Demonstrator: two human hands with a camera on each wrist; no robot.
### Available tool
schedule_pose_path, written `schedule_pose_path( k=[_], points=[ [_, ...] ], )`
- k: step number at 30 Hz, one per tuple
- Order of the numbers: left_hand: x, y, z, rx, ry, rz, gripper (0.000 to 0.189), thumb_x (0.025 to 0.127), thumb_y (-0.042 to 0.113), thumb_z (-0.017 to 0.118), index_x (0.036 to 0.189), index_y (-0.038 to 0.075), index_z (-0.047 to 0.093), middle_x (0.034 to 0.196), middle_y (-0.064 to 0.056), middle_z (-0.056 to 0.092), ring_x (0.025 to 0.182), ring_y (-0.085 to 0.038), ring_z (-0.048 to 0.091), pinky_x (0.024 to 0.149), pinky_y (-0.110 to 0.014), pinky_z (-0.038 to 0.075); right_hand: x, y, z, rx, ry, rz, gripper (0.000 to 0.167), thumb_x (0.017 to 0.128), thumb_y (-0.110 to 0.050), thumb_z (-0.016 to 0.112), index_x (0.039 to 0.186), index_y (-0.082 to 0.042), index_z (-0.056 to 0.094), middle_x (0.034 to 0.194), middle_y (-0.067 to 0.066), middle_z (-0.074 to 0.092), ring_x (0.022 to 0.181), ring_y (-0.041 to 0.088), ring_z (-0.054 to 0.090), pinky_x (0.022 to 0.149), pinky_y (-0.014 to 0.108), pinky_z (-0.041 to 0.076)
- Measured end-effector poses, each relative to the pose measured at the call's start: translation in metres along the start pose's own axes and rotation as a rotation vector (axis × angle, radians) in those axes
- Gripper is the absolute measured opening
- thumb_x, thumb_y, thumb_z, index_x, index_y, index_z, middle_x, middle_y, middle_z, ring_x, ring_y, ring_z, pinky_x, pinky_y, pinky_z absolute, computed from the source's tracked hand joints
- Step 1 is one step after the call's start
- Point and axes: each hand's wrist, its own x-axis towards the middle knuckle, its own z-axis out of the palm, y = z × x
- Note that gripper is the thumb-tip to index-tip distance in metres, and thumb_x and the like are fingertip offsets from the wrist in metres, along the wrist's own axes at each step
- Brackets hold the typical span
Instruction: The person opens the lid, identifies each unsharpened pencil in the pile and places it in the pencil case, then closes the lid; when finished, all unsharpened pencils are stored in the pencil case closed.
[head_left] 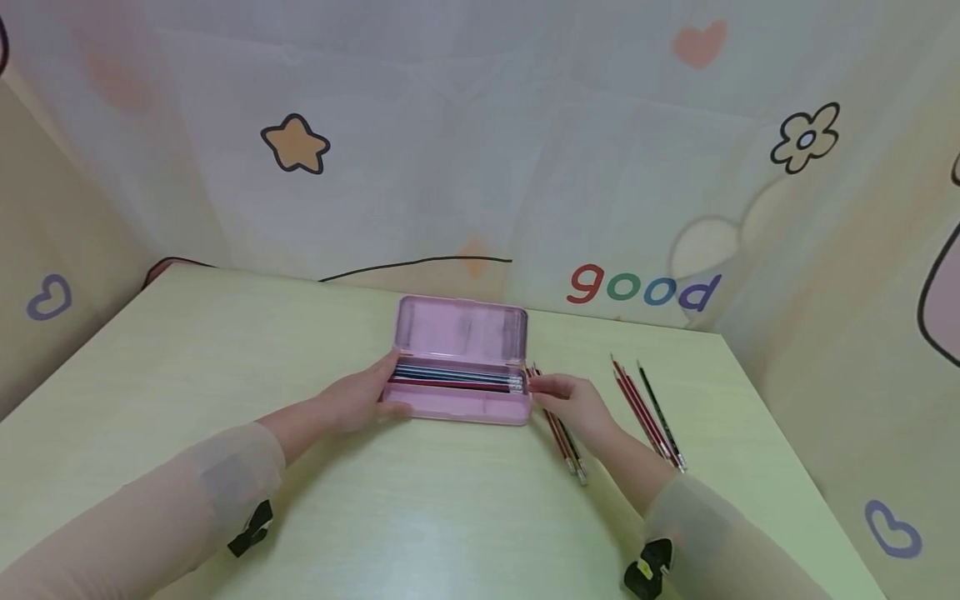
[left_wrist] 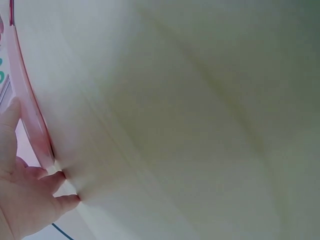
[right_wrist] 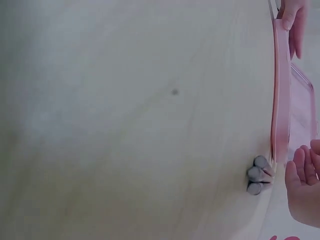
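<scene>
An open pink pencil case point(head_left: 461, 407) lies on the table with its lid point(head_left: 459, 327) tipped back. Several blue, red and dark pencils point(head_left: 457, 376) lie lengthwise inside it, eraser ends to the right. My left hand point(head_left: 356, 398) grips the case's left end, thumb along the front edge; the left wrist view shows that thumb on the pink wall point(left_wrist: 31, 110) and fingertips down on the table. My right hand point(head_left: 576, 407) is at the case's right end, fingertips beside the erasers, fingers loosely bent. Under it lies a bunch of red and dark pencils point(head_left: 564, 446), partly hidden.
Farther right, several red pencils point(head_left: 643, 410) and one dark green pencil point(head_left: 662, 417) lie on the pale table point(head_left: 300, 508). A printed cloth backdrop point(head_left: 465, 150) rises behind the table's far edge. In the right wrist view, pencil eraser ends point(right_wrist: 255, 174) show near the case.
</scene>
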Motion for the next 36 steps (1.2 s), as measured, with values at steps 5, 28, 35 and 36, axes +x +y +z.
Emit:
schedule_pose_path(
  k=[5, 28, 35, 36],
  points=[
    [0.001, -0.002, -0.002, -0.028, -0.003, 0.027, 0.100, 0.085, 0.045, 0.063, 0.149, 0.006, -0.002, 0.155, -0.014, 0.010, 0.138, -0.033, 0.021, 0.110, -0.046, 0.020, -0.008, 0.001, -0.006, -0.004, -0.005, 0.001, 0.033, 0.090, -0.005, 0.060, 0.121, 0.006, 0.057, 0.117, 0.019, 0.061, 0.108, 0.028, 0.057, 0.092, 0.035, 0.046],
    [0.020, -0.008, -0.018, -0.268, -0.072, -0.031, 0.098, 0.091, 0.056, 0.047, 0.146, -0.002, -0.009, 0.153, -0.022, 0.003, 0.139, -0.036, 0.009, 0.110, -0.050, 0.013, 0.011, 0.007, -0.001, -0.283, -0.262, -0.087, 0.115, 0.070, -0.031, 0.082, 0.150, -0.005, 0.003, 0.153, 0.011, 0.022, 0.140, 0.027, 0.013, 0.111, 0.044, 0.015],
    [0.038, -0.003, -0.029, -0.434, 0.009, -0.149, 0.086, 0.093, 0.065, 0.015, 0.147, 0.002, -0.008, 0.154, -0.016, -0.005, 0.140, -0.035, -0.005, 0.110, -0.053, 0.003, 0.017, 0.013, 0.005, -0.281, -0.234, -0.073, 0.119, 0.069, -0.032, 0.083, 0.150, -0.008, -0.002, 0.152, 0.007, 0.025, 0.141, 0.023, 0.012, 0.111, 0.043, 0.015],
    [0.041, -0.004, -0.030, -0.465, 0.022, -0.151, 0.086, 0.092, 0.066, 0.013, 0.148, 0.004, -0.007, 0.155, -0.015, -0.006, 0.140, -0.034, -0.003, 0.110, -0.053, 0.002, 0.017, 0.014, 0.005, -0.281, -0.228, -0.071, 0.119, 0.069, -0.032, 0.083, 0.150, -0.009, -0.002, 0.152, 0.007, 0.026, 0.141, 0.023, 0.013, 0.111, 0.043, 0.014]
  ],
)
